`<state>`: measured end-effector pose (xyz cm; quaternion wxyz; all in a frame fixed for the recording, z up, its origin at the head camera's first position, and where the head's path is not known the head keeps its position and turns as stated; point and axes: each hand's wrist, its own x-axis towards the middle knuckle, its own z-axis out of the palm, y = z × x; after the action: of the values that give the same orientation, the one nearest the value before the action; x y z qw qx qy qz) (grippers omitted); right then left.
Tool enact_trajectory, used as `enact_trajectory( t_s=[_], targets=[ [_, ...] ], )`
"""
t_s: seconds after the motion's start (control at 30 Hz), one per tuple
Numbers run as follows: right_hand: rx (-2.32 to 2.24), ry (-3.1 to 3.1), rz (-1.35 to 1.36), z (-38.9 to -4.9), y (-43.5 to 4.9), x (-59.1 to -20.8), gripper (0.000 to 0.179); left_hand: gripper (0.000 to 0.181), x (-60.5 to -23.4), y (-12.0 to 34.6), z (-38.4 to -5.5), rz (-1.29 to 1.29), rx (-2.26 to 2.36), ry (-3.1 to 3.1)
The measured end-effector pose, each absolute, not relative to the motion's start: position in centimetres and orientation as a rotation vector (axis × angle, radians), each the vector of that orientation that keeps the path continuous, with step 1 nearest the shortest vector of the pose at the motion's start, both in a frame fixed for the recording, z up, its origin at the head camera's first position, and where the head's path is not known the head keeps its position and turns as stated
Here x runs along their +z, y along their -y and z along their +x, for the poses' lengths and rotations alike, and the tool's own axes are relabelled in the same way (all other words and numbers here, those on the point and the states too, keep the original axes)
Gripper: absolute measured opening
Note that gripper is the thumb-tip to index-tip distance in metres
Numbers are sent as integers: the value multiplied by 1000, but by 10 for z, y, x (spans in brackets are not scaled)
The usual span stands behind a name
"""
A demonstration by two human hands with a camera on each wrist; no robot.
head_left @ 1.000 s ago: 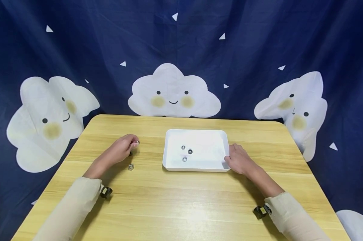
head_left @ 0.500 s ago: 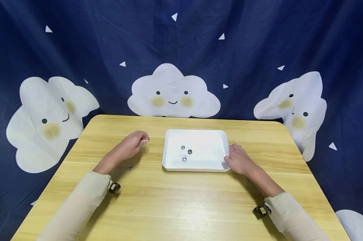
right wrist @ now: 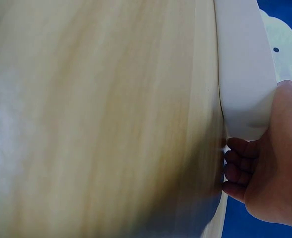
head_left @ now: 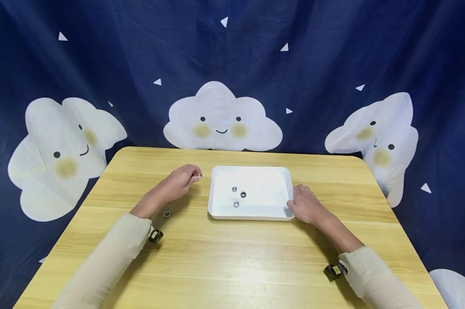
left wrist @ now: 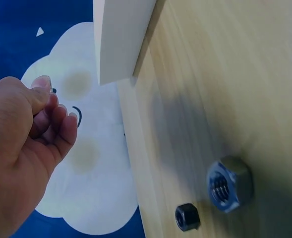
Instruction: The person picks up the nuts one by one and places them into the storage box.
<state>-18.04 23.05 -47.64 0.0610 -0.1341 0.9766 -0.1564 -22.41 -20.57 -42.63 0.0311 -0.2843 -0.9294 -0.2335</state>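
My left hand (head_left: 179, 182) pinches a small metal nut (head_left: 199, 175) between thumb and fingertips, above the table just left of the white tray (head_left: 263, 213). In the left wrist view the fingers of that hand (left wrist: 17, 134) are curled, and the nut is mostly hidden. My right hand (head_left: 306, 204) grips the tray's right end, thumb over the rim; the right wrist view has its other fingers curled by the tray wall (right wrist: 247, 64). Three nuts lie in the tray, among them a darker nut (head_left: 243, 195) and a silver nut (head_left: 236, 204).
A silver nut (left wrist: 230, 184) and a smaller black nut (left wrist: 187, 217) lie on the wooden table (head_left: 217, 262) under the left forearm; the black one is hidden in the head view. A dark blue curtain (head_left: 309, 68) with clouds hangs behind the table.
The left hand has moved right and away from me toward the tray, carrying the pinched nut. The right hand and the tray have stayed in place.
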Motion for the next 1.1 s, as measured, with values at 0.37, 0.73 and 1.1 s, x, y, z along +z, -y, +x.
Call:
enact_trajectory(
  t_s=[0.37, 0.73, 1.1],
  targets=[
    [-469, -2953, -406, -181, -230, -477, 52, 14, -421, 184, -230, -945, -688, 2849],
    [-483, -2949, -404, -180, -230, -478, 54, 16, -416, 163, -233, -1019, -634, 2852],
    [-472, -2951, -397, -180, -231, -476, 54, 17, -417, 139, -240, -1107, -539, 2894]
  ],
)
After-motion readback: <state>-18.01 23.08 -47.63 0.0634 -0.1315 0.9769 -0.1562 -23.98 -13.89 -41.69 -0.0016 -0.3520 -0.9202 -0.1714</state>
